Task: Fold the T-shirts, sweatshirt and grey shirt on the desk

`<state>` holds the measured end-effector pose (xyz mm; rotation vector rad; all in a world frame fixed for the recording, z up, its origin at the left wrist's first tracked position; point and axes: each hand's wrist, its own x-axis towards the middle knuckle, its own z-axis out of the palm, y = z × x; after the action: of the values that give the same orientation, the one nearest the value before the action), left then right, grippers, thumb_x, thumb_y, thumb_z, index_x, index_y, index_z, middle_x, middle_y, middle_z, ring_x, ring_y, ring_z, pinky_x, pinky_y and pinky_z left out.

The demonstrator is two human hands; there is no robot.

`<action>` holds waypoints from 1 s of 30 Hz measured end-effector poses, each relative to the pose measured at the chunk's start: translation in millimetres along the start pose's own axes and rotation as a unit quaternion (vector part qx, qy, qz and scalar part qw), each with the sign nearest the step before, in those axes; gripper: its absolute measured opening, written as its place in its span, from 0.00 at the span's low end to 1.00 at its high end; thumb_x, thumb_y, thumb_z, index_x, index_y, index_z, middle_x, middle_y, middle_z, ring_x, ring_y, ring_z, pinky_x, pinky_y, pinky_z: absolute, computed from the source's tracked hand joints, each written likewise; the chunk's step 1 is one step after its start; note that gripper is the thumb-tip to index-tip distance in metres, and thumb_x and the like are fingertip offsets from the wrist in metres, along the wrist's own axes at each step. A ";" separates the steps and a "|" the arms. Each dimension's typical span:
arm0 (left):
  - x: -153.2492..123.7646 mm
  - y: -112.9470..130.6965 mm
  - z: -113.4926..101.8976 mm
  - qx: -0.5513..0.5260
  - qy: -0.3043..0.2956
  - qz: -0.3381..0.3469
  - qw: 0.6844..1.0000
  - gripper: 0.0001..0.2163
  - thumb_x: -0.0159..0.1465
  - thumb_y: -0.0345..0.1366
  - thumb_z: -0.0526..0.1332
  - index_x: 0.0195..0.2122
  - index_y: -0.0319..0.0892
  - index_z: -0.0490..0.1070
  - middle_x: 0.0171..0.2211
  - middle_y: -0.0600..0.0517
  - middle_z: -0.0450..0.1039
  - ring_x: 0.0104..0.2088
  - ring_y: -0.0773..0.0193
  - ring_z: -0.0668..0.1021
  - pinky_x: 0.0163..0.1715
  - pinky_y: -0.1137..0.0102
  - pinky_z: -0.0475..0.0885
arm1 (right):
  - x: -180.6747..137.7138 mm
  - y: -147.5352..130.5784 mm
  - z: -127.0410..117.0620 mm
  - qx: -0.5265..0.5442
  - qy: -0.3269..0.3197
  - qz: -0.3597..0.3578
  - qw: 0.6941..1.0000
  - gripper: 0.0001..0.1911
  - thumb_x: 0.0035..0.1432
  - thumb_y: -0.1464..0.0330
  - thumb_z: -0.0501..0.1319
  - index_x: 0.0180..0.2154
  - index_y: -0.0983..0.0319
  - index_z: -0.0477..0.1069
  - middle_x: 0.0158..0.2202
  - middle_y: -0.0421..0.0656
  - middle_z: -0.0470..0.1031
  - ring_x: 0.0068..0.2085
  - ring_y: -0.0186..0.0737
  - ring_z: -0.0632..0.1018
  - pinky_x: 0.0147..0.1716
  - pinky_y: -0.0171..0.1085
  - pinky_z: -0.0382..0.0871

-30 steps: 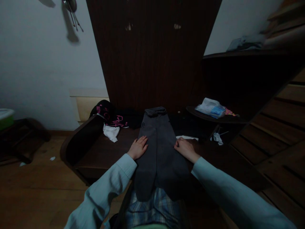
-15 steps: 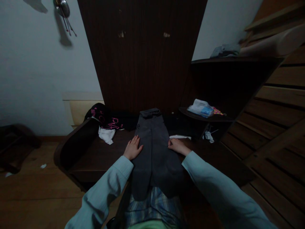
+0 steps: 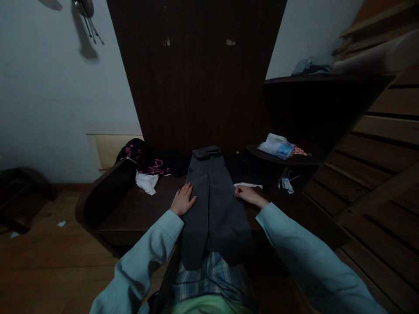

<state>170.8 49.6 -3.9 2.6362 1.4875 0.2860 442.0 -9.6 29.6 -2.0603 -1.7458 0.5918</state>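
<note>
A pair of dark grey trousers [image 3: 209, 187] lies spread on the dark wooden bench [image 3: 131, 213], its waistband toward the back panel and its legs hanging over the front edge to my lap. Flat on the left leg's outer side rests my left hand [image 3: 183, 199], fingers stretched out. My right hand [image 3: 250, 195] is closed in a pinch on the outer edge of the right leg, at about the same height.
Black clothing with pink lettering [image 3: 157, 166] and a white cloth [image 3: 147, 181] lie at the bench's left end. On the right, a small shelf [image 3: 262, 153] holds a plastic packet [image 3: 276, 146]. A slatted wooden structure [image 3: 382, 148] stands at far right.
My right hand has shifted slightly outward to the right, with the trouser leg's edge in its pinch. My left hand stays flat in place. The view has tilted a little.
</note>
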 end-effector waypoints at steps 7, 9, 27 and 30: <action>4.3 1.1 -11.5 0.020 -0.039 0.016 0.999 0.25 0.63 0.43 0.45 0.58 0.34 0.53 0.61 0.42 0.48 0.60 0.55 0.53 0.55 0.60 0.53 | -1.6 4.4 2.2 0.004 0.041 0.014 0.999 0.03 0.43 0.73 0.54 0.20 0.61 0.61 0.23 0.38 0.68 0.28 0.34 0.69 0.25 0.29 0.56; 10.1 1.9 -23.2 0.032 -0.077 0.022 0.996 0.24 0.61 0.44 0.48 0.56 0.37 0.56 0.60 0.42 0.50 0.59 0.54 0.55 0.53 0.60 0.57 | -3.0 2.9 1.9 -0.008 0.047 0.016 0.999 0.03 0.43 0.73 0.53 0.20 0.61 0.61 0.23 0.39 0.68 0.28 0.35 0.69 0.25 0.30 0.56; 53.3 67.1 7.1 -0.232 0.022 -0.048 0.971 0.20 0.56 0.40 0.56 0.50 0.42 0.62 0.32 0.52 0.75 0.37 0.63 0.76 0.35 0.73 0.67 | -162.3 11.5 52.8 -0.073 0.037 -0.140 0.987 0.04 0.50 0.68 0.59 0.30 0.59 0.65 0.33 0.42 0.70 0.36 0.39 0.71 0.33 0.35 0.63; 55.7 60.4 15.2 -0.278 0.039 -0.030 0.959 0.18 0.56 0.36 0.56 0.49 0.43 0.65 0.30 0.54 0.75 0.34 0.66 0.76 0.34 0.75 0.68 | -157.3 11.7 60.3 -0.094 0.057 -0.148 0.983 0.02 0.52 0.71 0.57 0.32 0.59 0.65 0.35 0.44 0.69 0.38 0.41 0.70 0.35 0.38 0.64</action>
<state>252.7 66.1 -1.6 2.1476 1.2654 0.6944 396.8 -166.0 -15.5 -1.8543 -2.0522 0.2225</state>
